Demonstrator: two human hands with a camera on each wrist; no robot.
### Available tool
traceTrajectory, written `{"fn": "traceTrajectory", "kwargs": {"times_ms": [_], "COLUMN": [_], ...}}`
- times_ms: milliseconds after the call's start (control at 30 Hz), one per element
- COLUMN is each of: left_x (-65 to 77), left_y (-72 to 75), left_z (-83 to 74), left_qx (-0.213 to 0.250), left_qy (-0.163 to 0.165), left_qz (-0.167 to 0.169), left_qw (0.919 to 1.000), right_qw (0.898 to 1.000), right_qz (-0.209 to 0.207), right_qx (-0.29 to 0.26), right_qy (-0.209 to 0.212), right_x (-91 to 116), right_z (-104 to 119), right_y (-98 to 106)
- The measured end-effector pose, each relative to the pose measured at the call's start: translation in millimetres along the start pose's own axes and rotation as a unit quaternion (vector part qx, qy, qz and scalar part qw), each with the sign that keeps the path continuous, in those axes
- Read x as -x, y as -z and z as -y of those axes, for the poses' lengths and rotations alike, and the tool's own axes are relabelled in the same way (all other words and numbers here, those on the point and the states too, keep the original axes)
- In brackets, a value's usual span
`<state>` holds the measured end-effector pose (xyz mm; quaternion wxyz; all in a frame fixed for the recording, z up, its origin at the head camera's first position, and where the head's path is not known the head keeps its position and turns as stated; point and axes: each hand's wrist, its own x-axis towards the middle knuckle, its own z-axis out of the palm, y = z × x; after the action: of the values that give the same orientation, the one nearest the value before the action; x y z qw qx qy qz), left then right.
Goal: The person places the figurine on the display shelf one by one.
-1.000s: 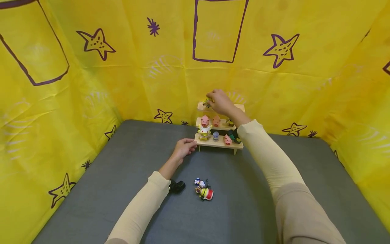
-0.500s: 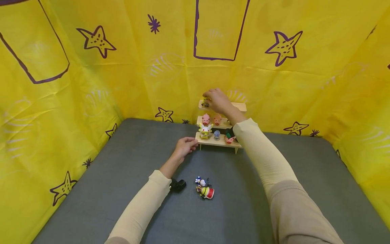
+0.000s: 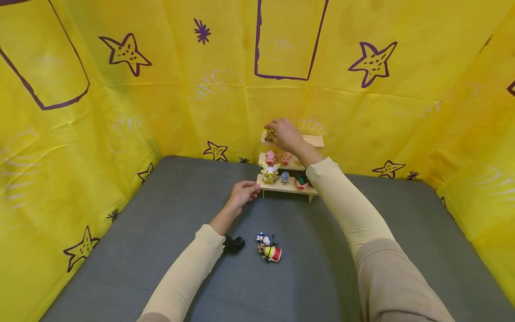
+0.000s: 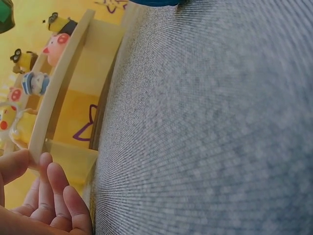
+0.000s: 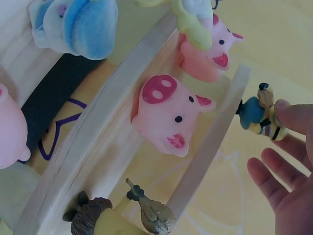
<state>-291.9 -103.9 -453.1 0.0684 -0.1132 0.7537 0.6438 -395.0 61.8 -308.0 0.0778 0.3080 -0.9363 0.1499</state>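
Note:
A small wooden three-tier display shelf [image 3: 281,189] stands against the yellow cloth. My left hand [image 3: 242,194] pinches the left end of its lowest board between thumb and index finger; the other fingers are loosely bent. At the left end of the top tier, my right hand [image 3: 286,135] pinches a Minion figurine [image 5: 254,115] in blue overalls between thumb and fingers. Two pink pigs [image 3: 270,157] sit on the middle tier. On the lowest tier are a white-and-yellow horned figure [image 3: 269,173], a blue figure [image 3: 285,178] and another pig [image 3: 300,184], partly hidden by the right wrist's gear.
Toy figures, one with a red base [image 3: 275,254] and one blue-and-white [image 3: 263,239], lie on the grey cloth [image 3: 322,277] in front of the shelf. In the right wrist view, another Minion [image 5: 117,220] stands on the middle tier. Yellow cloth walls surround the table.
My right hand has shifted slightly left along the top tier with the Minion figurine. The left hand stays on the lowest board's end.

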Motion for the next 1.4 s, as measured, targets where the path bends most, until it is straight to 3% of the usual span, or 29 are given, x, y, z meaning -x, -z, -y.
{"fn": "traceTrajectory", "kwargs": {"times_ms": [467,767,1033,1233,1400], "left_x": [0.9,1.9,1.9,1.2,-1.6], "left_y": [0.4,-0.4,1.7,1.1,-0.6], "left_z": [-0.3,1.2,-2.6,-0.4,1.2], "left_qx": [-0.002,-0.003,0.003,0.013,0.02], "left_qy": [0.0,0.001,-0.014,-0.009,-0.008], "left_qz": [0.002,0.004,0.0,0.004,0.001], "left_qw": [1.0,1.0,0.9999,0.9999,0.9998], "right_qw": [1.0,0.999,0.997,0.994,0.989], "right_qz": [-0.007,0.004,-0.026,-0.039,-0.039], "right_qx": [-0.005,0.035,0.056,-0.01,-0.106], "right_qy": [-0.011,-0.013,0.048,0.105,0.097], "right_x": [1,10,24,58,98], "right_z": [-1,-1,21,29,28], "right_y": [2,16,46,39,27]}}
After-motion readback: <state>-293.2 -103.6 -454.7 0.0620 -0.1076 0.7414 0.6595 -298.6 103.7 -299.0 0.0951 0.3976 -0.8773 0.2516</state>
